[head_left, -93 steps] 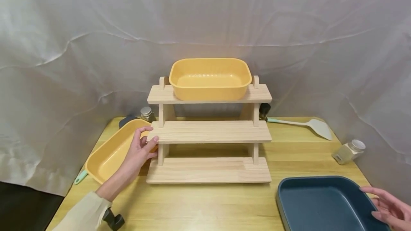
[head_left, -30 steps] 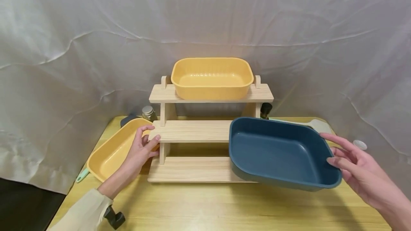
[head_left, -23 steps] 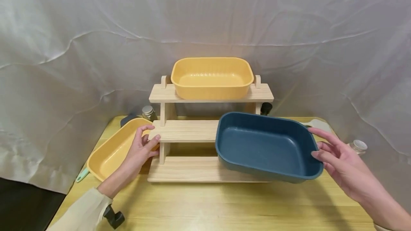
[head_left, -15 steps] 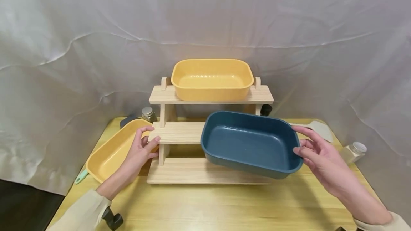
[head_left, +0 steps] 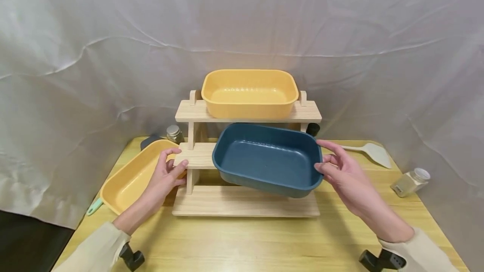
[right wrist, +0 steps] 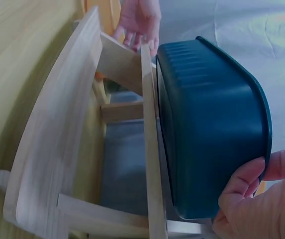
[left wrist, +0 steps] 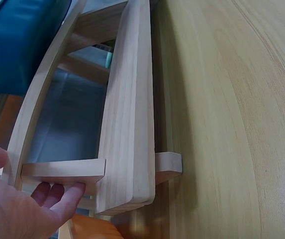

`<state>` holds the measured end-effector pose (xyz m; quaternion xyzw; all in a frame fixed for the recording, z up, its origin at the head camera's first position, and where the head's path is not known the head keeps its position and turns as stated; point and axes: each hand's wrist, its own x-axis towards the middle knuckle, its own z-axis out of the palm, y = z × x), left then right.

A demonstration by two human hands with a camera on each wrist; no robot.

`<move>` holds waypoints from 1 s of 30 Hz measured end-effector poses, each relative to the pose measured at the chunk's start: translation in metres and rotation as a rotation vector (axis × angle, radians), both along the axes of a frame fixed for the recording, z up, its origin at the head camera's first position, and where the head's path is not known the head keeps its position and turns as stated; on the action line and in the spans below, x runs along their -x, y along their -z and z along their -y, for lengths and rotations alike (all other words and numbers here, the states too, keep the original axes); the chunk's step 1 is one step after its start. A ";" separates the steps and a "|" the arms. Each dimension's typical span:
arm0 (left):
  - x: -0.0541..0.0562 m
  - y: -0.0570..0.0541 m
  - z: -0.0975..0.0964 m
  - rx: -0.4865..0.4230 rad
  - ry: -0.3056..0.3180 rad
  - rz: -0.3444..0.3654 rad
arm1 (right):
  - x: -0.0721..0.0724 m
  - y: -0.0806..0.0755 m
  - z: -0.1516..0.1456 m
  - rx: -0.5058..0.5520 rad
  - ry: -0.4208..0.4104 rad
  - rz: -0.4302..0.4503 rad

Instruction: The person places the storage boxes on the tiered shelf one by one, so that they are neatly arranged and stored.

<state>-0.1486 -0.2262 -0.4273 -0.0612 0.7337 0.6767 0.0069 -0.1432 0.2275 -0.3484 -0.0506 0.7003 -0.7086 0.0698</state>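
Note:
A three-tier wooden shelf (head_left: 245,207) stands in the middle of the table. At its left end, my left hand (head_left: 160,179) grips the middle board, thumb on one side and fingers under it in the left wrist view. My right hand (head_left: 349,179) pinches the right rim of a dark blue rectangular bin (head_left: 268,160). That bin is over the middle board, turned askew, its right front corner reaching past the board's front edge. The right wrist view shows the bin's base (right wrist: 164,134) close along the board; whether it rests fully there I cannot tell. A yellow bin (head_left: 249,110) sits on the top board.
Another yellow bin (head_left: 132,179) lies left of the shelf, over a green-handled utensil (head_left: 94,207). A jar with a metal lid (head_left: 174,134) stands behind it. To the right are a white spatula (head_left: 376,153), a lying jar (head_left: 410,181) and a black-capped bottle (head_left: 313,129).
My right hand has lifted the blue bin from the table at the right and carried it leftward onto or just over the middle board. The left hand has stayed on the shelf.

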 end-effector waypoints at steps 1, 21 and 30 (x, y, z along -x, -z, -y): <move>0.000 0.000 0.000 0.000 0.001 0.000 | 0.001 0.000 0.003 -0.001 0.002 0.002; -0.002 -0.003 0.002 0.027 0.021 0.001 | 0.036 0.006 0.028 -0.107 -0.060 -0.017; -0.001 -0.001 0.002 0.014 0.038 -0.012 | 0.042 0.004 0.031 -0.144 -0.056 -0.012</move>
